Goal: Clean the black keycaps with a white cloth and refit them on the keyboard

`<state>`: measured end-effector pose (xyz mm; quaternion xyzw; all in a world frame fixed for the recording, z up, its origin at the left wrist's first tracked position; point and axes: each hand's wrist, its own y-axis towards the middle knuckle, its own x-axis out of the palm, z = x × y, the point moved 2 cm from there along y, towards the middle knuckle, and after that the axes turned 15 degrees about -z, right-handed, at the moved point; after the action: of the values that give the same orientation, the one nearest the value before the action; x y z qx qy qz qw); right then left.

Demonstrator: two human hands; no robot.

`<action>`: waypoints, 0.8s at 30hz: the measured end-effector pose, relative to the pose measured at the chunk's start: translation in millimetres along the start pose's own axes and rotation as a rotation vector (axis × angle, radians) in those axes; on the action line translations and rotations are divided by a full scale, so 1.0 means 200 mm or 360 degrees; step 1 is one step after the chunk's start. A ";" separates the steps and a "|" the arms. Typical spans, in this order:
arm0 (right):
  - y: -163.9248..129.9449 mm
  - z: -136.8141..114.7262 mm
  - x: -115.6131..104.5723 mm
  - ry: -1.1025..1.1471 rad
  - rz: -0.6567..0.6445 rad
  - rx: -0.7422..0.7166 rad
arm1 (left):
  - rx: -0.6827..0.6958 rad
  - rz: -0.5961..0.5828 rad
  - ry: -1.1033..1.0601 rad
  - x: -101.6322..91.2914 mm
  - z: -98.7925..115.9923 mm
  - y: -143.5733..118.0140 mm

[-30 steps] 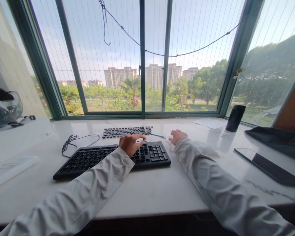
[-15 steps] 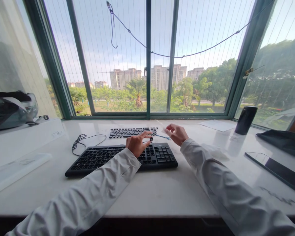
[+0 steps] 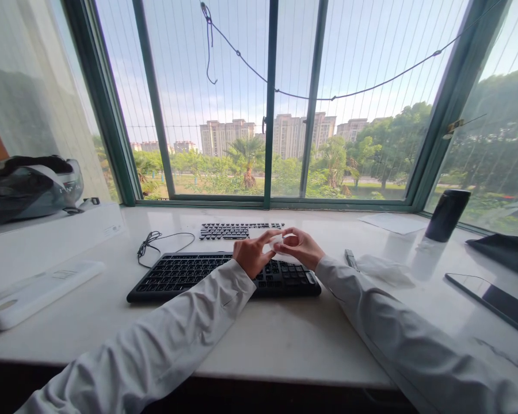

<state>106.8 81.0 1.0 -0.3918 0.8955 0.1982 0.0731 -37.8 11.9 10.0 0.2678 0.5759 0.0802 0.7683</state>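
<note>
Over the right half of a black keyboard point(image 3: 175, 276), my two hands meet at the fingertips. My right hand point(image 3: 304, 248) pinches a small white tissue point(image 3: 277, 240). Against the tissue, the fingers of my left hand point(image 3: 251, 254) are curled closed; the black keycap seen in them earlier is now hidden. The keyboard lies flat, with its cable point(image 3: 149, 244) coiled behind its left end. Farther back, loose keycaps point(image 3: 228, 231) are laid out in rows, partly covered by my hands on the right.
At left, a clear-and-black headgear point(image 3: 30, 192) rests on a white box point(image 3: 69, 233), near a white plastic piece point(image 3: 43, 290). To the right are a small dark tool point(image 3: 351, 259), a crumpled clear bag point(image 3: 386, 270), paper point(image 3: 392, 222), a black cylinder point(image 3: 448, 215) and a phone point(image 3: 494, 302).
My hands have come together, bringing the white tissue to my left fingertips. The keycap has gone out of sight. The whole view has shifted slightly, and the small dark tool now shows.
</note>
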 end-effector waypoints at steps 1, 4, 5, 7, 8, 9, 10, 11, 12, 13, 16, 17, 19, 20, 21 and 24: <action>0.00 0.00 0.00 0.0013 0.0018 0.0009 | 0.0013 0.0008 -0.0006 0.00 0.00 0.00; 0.01 0.01 0.00 0.0081 0.0056 0.0034 | 0.0026 0.0017 -0.0007 0.00 -0.01 0.00; 0.01 0.02 -0.01 0.0113 0.0043 0.0044 | 0.0021 0.0009 -0.0002 0.00 -0.01 0.01; 0.01 0.02 -0.01 0.0155 -0.0006 0.0075 | -0.0004 -0.0025 0.0012 0.01 -0.01 0.01; 0.01 0.02 -0.01 0.0162 -0.0030 0.0096 | -0.0020 -0.0042 0.0018 0.01 -0.02 0.01; 0.00 0.02 -0.01 0.0163 -0.0042 0.0119 | -0.0034 -0.0053 0.0019 0.01 -0.02 0.01; 0.00 0.03 -0.02 0.0164 -0.0040 0.0140 | -0.0044 -0.0058 0.0013 0.01 -0.02 0.01; 0.00 0.03 -0.02 0.0169 -0.0030 0.0154 | -0.0047 -0.0053 0.0001 0.01 -0.02 0.01; 0.00 0.03 -0.02 0.0175 -0.0016 0.0158 | -0.0044 -0.0042 -0.0017 0.01 -0.02 0.02; 0.00 0.03 -0.02 0.0174 -0.0006 0.0155 | -0.0034 -0.0029 -0.0039 0.01 -0.02 0.02; 0.00 0.05 -0.03 0.0101 0.0003 0.0135 | 0.0004 -0.0020 -0.0096 0.01 -0.02 0.02; 0.00 0.06 -0.03 0.0068 -0.0001 0.0134 | 0.0013 -0.0029 -0.0105 0.01 -0.02 0.02; 0.01 0.08 -0.03 0.0022 -0.0019 0.0125 | 0.0026 -0.0053 -0.0103 0.02 -0.02 0.02; 0.01 0.09 -0.03 0.0006 -0.0028 0.0111 | 0.0033 -0.0061 -0.0092 0.02 -0.02 0.01; 0.01 0.09 -0.03 -0.0009 -0.0029 0.0095 | 0.0044 -0.0067 -0.0077 0.03 -0.02 0.01; 0.01 0.09 -0.02 -0.0067 -0.0016 0.0069 | 0.0078 -0.0070 -0.0037 0.03 -0.01 0.01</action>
<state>107.5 93.3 -12.9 -0.3903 0.8959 0.1864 0.1014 -38.2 17.3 5.4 0.2749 0.5743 0.0459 0.7697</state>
